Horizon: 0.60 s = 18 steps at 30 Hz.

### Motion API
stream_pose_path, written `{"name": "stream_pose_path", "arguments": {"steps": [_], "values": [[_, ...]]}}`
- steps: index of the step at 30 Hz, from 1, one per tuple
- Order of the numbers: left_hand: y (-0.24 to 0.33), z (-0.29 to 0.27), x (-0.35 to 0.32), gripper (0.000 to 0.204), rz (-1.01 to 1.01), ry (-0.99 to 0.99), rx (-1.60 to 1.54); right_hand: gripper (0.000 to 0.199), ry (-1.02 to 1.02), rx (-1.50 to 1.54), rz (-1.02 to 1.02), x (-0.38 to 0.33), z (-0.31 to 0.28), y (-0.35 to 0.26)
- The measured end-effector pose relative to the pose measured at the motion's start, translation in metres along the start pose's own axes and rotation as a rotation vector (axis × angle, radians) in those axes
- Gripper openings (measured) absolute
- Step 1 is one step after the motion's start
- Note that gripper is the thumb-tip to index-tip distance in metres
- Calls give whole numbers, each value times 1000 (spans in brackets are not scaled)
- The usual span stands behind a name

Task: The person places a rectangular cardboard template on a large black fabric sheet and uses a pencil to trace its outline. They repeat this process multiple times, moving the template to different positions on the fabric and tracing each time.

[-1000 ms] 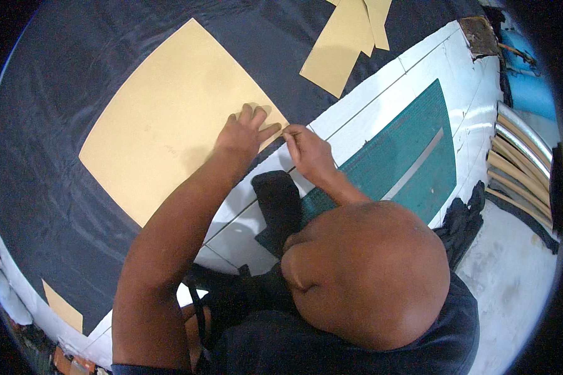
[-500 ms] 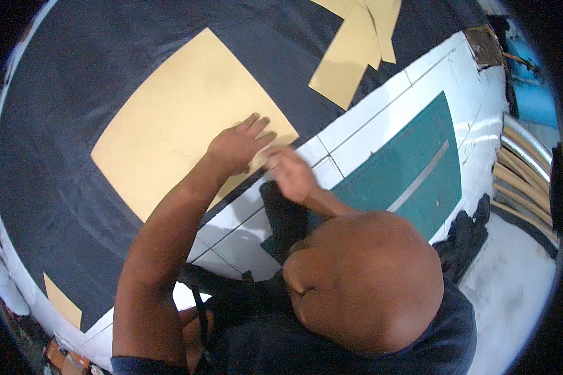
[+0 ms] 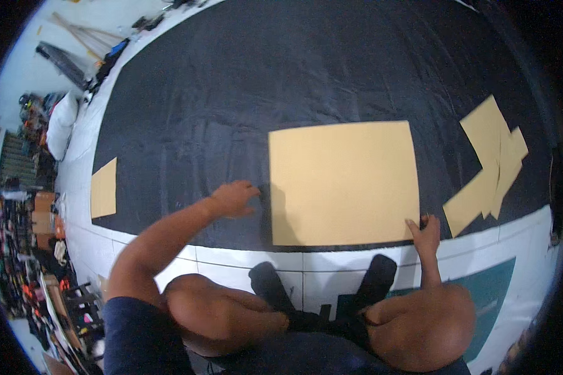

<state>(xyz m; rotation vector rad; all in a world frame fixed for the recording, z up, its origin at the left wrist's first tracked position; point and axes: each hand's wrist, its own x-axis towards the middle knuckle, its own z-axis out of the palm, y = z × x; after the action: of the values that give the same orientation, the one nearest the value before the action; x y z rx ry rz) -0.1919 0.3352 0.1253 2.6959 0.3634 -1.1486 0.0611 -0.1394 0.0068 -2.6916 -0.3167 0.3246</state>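
A large pale yellow sheet (image 3: 344,181), stiff like card, lies on the black floor covering (image 3: 187,125) with its near edge roughly parallel to the covering's border. At its near right corner is my right hand (image 3: 426,236), the thumb over the sheet's edge and the fingers bent beside it. To the left of the sheet, apart from it, my left hand (image 3: 234,199) hangs above the black covering. Its fingers reach toward the sheet's left edge and nothing shows in them. Part of the sheet's left side lies in shadow.
Several overlapping yellow pieces (image 3: 491,165) lie at the right, and a smaller yellow piece (image 3: 104,190) at the left border. White tiles (image 3: 231,256) run along the near side beneath my feet. A green mat (image 3: 491,300) lies near right. Mixed clutter (image 3: 25,244) lines the far left.
The sheet, earlier slanted in view, now sits squarer before me. My hands, close together at its edge earlier, are wide apart. The view has turned, showing both knees and feet.
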Motion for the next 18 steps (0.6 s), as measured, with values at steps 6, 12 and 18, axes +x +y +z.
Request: {"name": "stream_pose_path", "arguments": {"steps": [6,12,18], "values": [[-10,111,38,59,163,118,-677,54,-66,9,28,8,17,14],[17,145,56,76,49,315,-730,36,-38,239,18,19,33,38],[24,123,51,86,-75,273,-993,28,-49,639,35,24,34,41]]}}
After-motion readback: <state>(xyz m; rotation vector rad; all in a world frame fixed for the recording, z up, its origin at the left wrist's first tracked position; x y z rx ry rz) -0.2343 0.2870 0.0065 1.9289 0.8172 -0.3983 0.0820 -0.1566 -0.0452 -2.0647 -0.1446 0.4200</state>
